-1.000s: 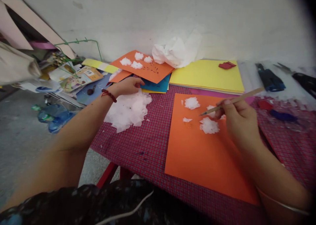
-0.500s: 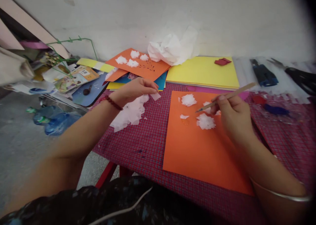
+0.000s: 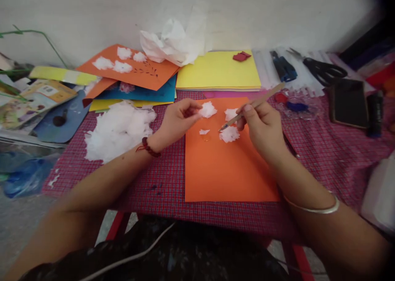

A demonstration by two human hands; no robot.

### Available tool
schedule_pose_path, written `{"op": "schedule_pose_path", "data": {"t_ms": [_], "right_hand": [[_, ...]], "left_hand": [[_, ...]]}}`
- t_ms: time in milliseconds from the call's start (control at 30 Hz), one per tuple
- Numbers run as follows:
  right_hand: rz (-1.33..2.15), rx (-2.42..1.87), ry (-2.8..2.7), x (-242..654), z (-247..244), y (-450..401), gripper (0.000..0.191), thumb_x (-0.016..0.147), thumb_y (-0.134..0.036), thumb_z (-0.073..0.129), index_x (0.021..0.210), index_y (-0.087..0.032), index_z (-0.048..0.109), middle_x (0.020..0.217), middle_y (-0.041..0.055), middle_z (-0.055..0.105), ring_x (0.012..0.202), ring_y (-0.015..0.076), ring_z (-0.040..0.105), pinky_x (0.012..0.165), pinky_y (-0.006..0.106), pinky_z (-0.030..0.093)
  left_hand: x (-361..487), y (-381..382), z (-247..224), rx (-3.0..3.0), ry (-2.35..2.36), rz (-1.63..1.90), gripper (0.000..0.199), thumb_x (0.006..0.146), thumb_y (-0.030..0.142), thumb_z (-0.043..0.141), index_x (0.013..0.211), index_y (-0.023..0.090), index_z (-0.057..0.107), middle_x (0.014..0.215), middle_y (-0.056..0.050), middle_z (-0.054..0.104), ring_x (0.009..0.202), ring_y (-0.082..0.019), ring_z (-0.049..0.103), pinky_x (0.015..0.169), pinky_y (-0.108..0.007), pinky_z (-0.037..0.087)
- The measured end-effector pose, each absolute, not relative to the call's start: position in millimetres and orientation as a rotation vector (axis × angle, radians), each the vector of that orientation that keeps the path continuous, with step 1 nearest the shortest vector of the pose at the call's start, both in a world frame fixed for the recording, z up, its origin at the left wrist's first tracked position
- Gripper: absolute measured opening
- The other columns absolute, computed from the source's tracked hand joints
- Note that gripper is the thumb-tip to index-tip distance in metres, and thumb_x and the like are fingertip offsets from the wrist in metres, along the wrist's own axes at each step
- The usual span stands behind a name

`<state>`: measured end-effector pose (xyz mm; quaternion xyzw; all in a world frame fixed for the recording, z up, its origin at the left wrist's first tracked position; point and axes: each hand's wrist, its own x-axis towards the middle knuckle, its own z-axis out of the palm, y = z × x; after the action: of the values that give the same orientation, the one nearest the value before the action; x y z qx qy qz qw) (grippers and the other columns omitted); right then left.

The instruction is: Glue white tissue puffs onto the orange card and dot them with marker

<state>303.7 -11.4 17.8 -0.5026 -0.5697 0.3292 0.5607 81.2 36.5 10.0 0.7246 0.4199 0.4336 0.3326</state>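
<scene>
My left hand [image 3: 185, 114] is closed in a pinch over the upper left edge of an orange sheet [image 3: 228, 170], beside a white tissue-paper tuft [image 3: 208, 109]. The small white paper square between its fingertips is hard to make out now. Between the thumb and fingers of my right hand [image 3: 262, 124] is a slim, pencil-like wooden stick [image 3: 268, 94] with a greyish pointed tip. That tip hovers or rests by another white tuft [image 3: 229, 134]; I cannot tell which. A small white scrap [image 3: 204, 131] lies on the sheet above a shiny, clear wet-looking spot [image 3: 205, 138].
Left of the sheet is a heap of white paper squares [image 3: 120, 128]. Behind stand a decorated orange sheet [image 3: 148, 73], crumpled white paper [image 3: 173, 42] and a yellow paper stack [image 3: 219, 71]. Scissors [image 3: 324, 69], a dark phone [image 3: 350, 104] and a black marker [image 3: 375, 112] lie right.
My left hand has moved right, from near the white heap to the orange sheet, carrying the paper square. The view has turned right. My right hand keeps its grip on the wooden stick.
</scene>
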Motion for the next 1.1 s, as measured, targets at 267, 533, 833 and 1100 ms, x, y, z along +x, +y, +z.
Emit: {"op": "schedule_pose_path", "data": {"t_ms": [267, 533, 833, 1100], "right_hand": [[0.77, -1.212, -1.298, 303, 14, -15, 0.032, 0.092, -0.052, 0.059, 0.079, -0.023, 0.058, 0.056, -0.0034, 0.058, 0.05, 0.0125, 0.054, 0.053, 0.028, 0.044], [0.589, -1.297, -1.253, 308, 22, -22, 0.03, 0.097, -0.05, 0.055, 0.078, -0.026, 0.057, 0.061, -0.001, 0.059, 0.055, 0.0159, 0.059, 0.059, 0.033, 0.049], [0.668, -1.291, -1.422, 296, 16, -25, 0.031, 0.096, -0.05, 0.054, 0.079, -0.024, 0.057, 0.059, -0.0024, 0.059, 0.053, 0.0134, 0.056, 0.055, 0.029, 0.044], [0.723, -1.316, -1.533, 291, 7, -23, 0.026, 0.098, -0.044, 0.051, 0.083, -0.024, 0.057, 0.063, -0.002, 0.061, 0.056, 0.0136, 0.057, 0.056, 0.029, 0.043]], "left_hand": [[82, 35, 1, 1.724, 1.178, 1.09, 0.007, 0.079, 0.017, 0.069, 0.074, 0.018, 0.063, 0.073, -0.001, 0.069, 0.064, -0.011, 0.059, 0.06, -0.025, 0.05], [88, 25, 0, 2.343, 0.757, 0.982, 0.014, 0.088, 0.011, 0.061, 0.081, 0.021, 0.068, 0.091, -0.003, 0.073, 0.09, -0.015, 0.068, 0.083, -0.031, 0.055], [82, 16, -14, 2.492, 0.675, 1.004, 0.016, 0.09, 0.007, 0.062, 0.086, 0.021, 0.068, 0.096, -0.003, 0.072, 0.09, -0.013, 0.069, 0.08, -0.028, 0.057], [83, 11, -17, 2.539, 0.742, 0.981, 0.013, 0.09, 0.009, 0.063, 0.088, 0.021, 0.068, 0.099, -0.005, 0.072, 0.094, -0.015, 0.069, 0.082, -0.031, 0.058]]}}
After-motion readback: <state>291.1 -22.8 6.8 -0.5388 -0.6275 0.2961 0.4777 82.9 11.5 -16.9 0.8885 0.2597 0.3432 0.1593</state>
